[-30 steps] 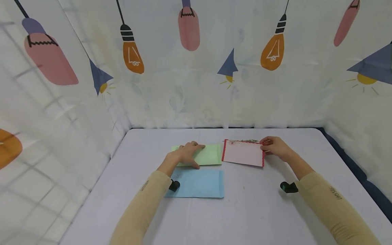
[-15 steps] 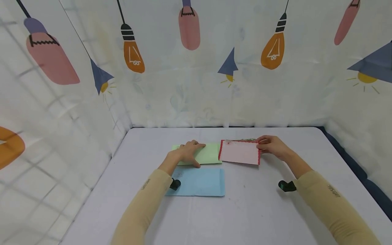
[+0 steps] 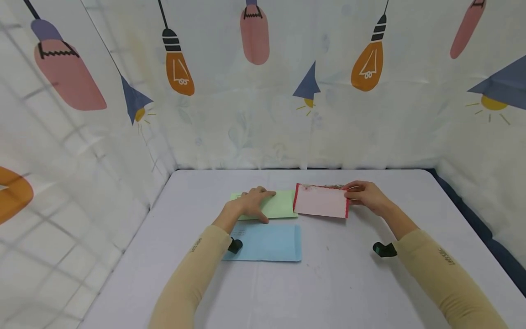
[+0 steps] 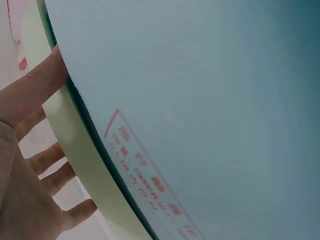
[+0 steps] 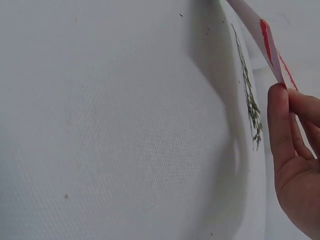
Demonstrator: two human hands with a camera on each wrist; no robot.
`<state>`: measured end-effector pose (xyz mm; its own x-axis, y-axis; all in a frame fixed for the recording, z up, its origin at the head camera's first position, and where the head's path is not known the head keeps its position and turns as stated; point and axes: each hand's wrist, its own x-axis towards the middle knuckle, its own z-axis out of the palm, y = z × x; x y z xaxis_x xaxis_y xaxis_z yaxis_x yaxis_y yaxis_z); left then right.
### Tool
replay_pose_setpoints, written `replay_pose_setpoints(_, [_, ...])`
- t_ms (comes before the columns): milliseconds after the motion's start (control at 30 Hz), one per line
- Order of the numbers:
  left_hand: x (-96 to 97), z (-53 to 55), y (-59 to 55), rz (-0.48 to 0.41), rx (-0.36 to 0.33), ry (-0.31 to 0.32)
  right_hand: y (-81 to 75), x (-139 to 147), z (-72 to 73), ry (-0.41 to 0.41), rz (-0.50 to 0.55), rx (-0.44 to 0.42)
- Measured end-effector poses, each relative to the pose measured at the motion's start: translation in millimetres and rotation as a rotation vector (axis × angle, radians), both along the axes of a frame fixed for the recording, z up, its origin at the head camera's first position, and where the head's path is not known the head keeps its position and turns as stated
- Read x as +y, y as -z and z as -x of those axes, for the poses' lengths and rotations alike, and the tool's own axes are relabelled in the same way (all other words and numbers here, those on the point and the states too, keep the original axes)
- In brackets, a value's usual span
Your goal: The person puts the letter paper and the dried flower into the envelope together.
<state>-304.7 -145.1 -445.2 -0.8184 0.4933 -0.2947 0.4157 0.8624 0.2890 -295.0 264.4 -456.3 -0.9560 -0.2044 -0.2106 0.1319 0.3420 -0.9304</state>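
Observation:
My left hand (image 3: 254, 204) rests on the green envelope (image 3: 281, 205) with fingers and thumb spread. Nearer to me lies a blue envelope (image 3: 267, 243), which fills much of the left wrist view with red printing on it. My right hand (image 3: 365, 196) pinches the upper right corner of a pink card (image 3: 321, 200) edged in red. The card's left edge meets the green envelope's right end in the head view. In the right wrist view, the thumb and fingers grip the card's edge, and a dried green sprig (image 5: 252, 110) lies on the tablecloth beside them.
A white cloth covers the table (image 3: 328, 292), with small dark specks on it. White curtains (image 3: 263, 119) printed with lamps and bulbs hang behind and at both sides. A dark small camera (image 3: 384, 249) sits at the right wrist.
My right hand has moved the pink card a little to the left, up to the green envelope's right end, and its left side has lifted slightly. The left hand stays in place.

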Motion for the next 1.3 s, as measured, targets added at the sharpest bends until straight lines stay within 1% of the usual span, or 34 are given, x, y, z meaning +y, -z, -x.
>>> replay_pose_setpoints(233, [0.1,-1.0,-1.7,-0.001,0.003,0.001,0.2,-3,0.4,-0.056,0.009,-0.009])
replay_pose_setpoints(400, [0.3,-0.6,-1.9,-0.003,0.003,0.005,2.3,-7,4.5,-0.049,-0.024,-0.019])
replay_pose_setpoints(567, [0.8,0.6,-1.4,0.002,0.005,0.012,2.0,-11,7.1,-0.064,-0.059,-0.01])
replay_pose_setpoints(800, [-0.2,0.4,0.3,-0.004,0.003,0.011,-1.3,-11,5.0,-0.063,-0.041,-0.031])
replay_pose_setpoints(1000, [0.5,-0.2,0.3,0.001,0.024,0.021,0.1,-10,6.4,-0.068,-0.077,-0.038])
replay_pose_setpoints(1300, [1.1,-1.5,1.1,0.005,0.019,0.009,3.2,-7,7.4,-0.082,-0.09,-0.051])
